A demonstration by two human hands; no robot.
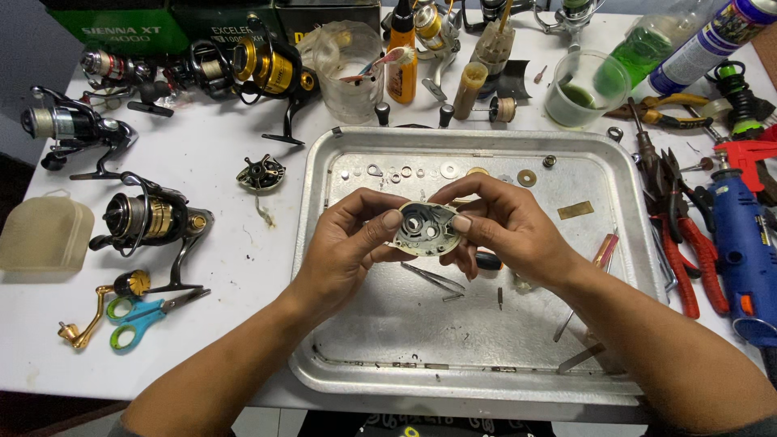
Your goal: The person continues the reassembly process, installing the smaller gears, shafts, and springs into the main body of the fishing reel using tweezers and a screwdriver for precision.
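Green boxes (113,24) behind, hands' grip on reel part (426,229)

Table: a white table (227,202) is filling most of the view, its top showing scuffs and small stains.
Floor: dark flooring (32,409) is showing past the near left edge.
Wall: a grey surface (24,57) is sitting at far left.
Light: even light is falling, casting soft shadows.

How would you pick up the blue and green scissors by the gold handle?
Probably by the two plastic finger loops of the blue and green scissors, coming from above at their left end. They lie flat on the white table, loops toward the gold crank handle, closed blades pointing right.
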